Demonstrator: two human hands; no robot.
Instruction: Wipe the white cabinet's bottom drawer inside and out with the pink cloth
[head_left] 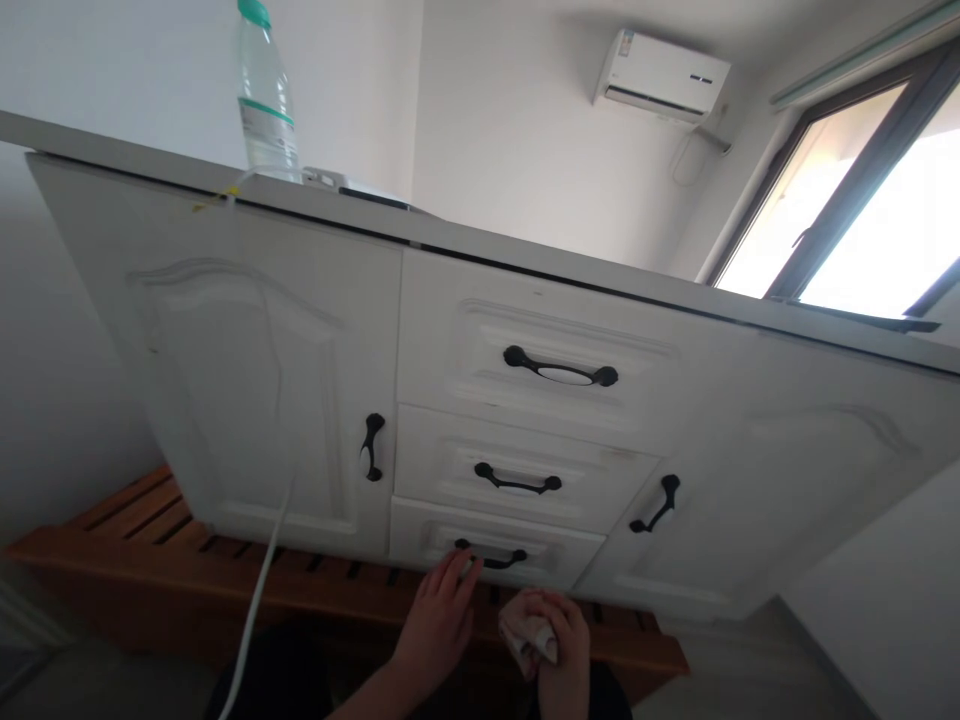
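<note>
A white cabinet [517,425] with three stacked drawers and a door on either side fills the view. My left hand [442,610] is at the lowest drawer, its fingers on the left end of the black handle [506,560]. To its right, just below that drawer, my right hand [566,635] is closed round a crumpled pinkish-white cloth [529,625]. The drawers and both doors are closed. Black handles with white centres are also on the top drawer [561,374] and the middle drawer [517,484].
A slatted wooden bench [97,540] runs under the cabinet. On the cabinet top stand a plastic bottle [266,100] and a flat device. A white cable [259,590] hangs down in front at the left. An air conditioner [664,75] and a window [847,190] are behind.
</note>
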